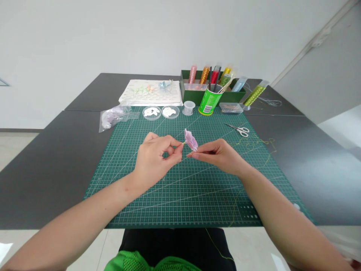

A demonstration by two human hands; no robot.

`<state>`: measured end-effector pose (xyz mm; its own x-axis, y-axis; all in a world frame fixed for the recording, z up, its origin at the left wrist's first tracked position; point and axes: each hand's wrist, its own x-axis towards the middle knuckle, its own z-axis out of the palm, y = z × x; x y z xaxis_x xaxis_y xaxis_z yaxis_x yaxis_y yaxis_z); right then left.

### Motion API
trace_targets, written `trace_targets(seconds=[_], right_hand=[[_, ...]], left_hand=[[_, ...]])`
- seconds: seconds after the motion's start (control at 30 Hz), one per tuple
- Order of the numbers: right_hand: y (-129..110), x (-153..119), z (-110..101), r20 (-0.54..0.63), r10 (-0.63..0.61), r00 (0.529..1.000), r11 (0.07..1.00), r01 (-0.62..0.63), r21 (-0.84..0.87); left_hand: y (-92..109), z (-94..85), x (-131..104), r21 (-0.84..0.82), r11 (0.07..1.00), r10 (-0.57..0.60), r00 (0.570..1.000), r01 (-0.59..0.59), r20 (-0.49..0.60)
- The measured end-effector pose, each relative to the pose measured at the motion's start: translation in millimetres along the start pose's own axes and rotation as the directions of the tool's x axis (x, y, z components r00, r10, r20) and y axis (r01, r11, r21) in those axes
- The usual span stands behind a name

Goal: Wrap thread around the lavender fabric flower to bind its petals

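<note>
Above the middle of the green cutting mat (169, 203), a small lilac artificial flower (191, 140) is held up on its short stem. My left hand (160, 152) pinches that stem between thumb and fingertips, and the bloom tilts to the right. From the other side, my right hand (217, 155) is closed in a pinch at the lower edge of the petals. Whether its fingertips grip a petal or something thinner is too small to tell. A fine yellow-green thread (234, 207) trails over the mat below the right wrist.
White-handled scissors (242, 131) lie at the mat's right. Behind stand a green can (210, 99) of tools, a dark green box (184, 77) of thread spools, a lidded cup (188, 108) and two dishes (151, 112) of white pieces. A bagged lilac bundle (114, 116) and white pad (152, 92) lie left.
</note>
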<state>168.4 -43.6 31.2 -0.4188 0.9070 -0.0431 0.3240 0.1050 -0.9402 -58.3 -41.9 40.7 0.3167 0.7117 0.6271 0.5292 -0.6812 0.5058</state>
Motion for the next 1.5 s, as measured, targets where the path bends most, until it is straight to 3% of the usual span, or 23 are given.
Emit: trace_targets(seconds=[0.1,0.23,0.5,0.8,0.93,1.03,1.27,1.5], right_hand=[[0,-1,-1,0.027,0.005,1.000,1.000,-0.004,-0.028],[-2,-3,-3,0.046,-0.023,0.999,0.999,0.024,-0.039],[-7,-8,-5,0.101,-0.184,0.978,0.983,0.184,0.013],[-13,-12,-5,0.132,-0.346,0.929,0.937,0.337,0.090],[-11,-11,-5,0.066,-0.351,0.934,0.936,0.347,0.060],[-8,-9,-5,-0.023,-0.336,0.941,0.937,0.337,0.087],[-6,-6,-5,-0.182,-0.252,0.950,0.964,0.264,0.042],[-3,1,-4,-0.247,-0.240,0.939,0.964,0.261,0.058]], left_hand=[[-1,-0.8,4,-0.079,0.978,-0.189,0.981,0.191,0.033],[-4,-0.5,8,-0.174,0.923,-0.335,0.939,0.344,0.076],[-6,2.8,7,-0.198,0.905,-0.357,0.926,0.376,0.124],[-11,12.8,0,-0.058,0.959,-0.259,0.939,0.279,0.227],[-12,18.5,-6,-0.022,0.990,-0.119,0.915,0.138,0.385],[-11,20.1,-9,-0.009,1.000,-0.008,0.895,0.014,0.446],[-6,20.8,-14,-0.003,0.977,0.195,0.892,-0.212,0.409],[-1,19.4,-17,0.027,0.936,0.321,0.885,-0.350,0.338]])
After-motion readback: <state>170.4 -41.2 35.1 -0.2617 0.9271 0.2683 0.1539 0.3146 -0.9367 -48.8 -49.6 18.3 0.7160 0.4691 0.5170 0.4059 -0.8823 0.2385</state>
